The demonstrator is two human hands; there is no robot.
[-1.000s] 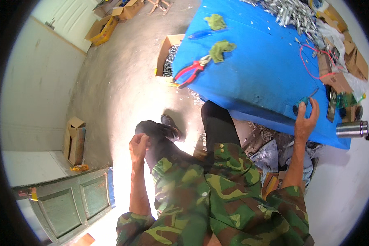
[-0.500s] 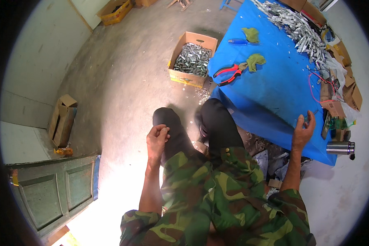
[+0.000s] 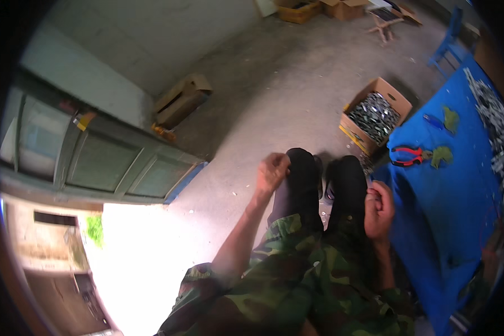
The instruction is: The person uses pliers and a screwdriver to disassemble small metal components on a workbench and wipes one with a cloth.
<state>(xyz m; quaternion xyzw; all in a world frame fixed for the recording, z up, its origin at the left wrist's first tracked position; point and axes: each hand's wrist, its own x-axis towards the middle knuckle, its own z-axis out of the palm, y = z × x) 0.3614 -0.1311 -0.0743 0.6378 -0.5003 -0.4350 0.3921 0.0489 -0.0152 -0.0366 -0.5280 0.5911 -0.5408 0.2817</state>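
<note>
The person's black-trousered knees (image 3: pixel 319 185) now carry both hands: the left hand (image 3: pixel 273 171) sits loosely curled, empty, the right hand (image 3: pixel 378 208) has left the blue table (image 3: pixel 448 224) and rests clenched, empty too. Beyond the knees, red-handled pliers (image 3: pixel 407 157) lie untouched on that table, a cardboard box of metal parts (image 3: pixel 374 115) just beside it.

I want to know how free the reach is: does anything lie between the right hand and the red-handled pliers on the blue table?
Nothing visible does. The right hand rests on the knee at the blue table edge; only bare blue surface separates it from the red-handled pliers.
</note>
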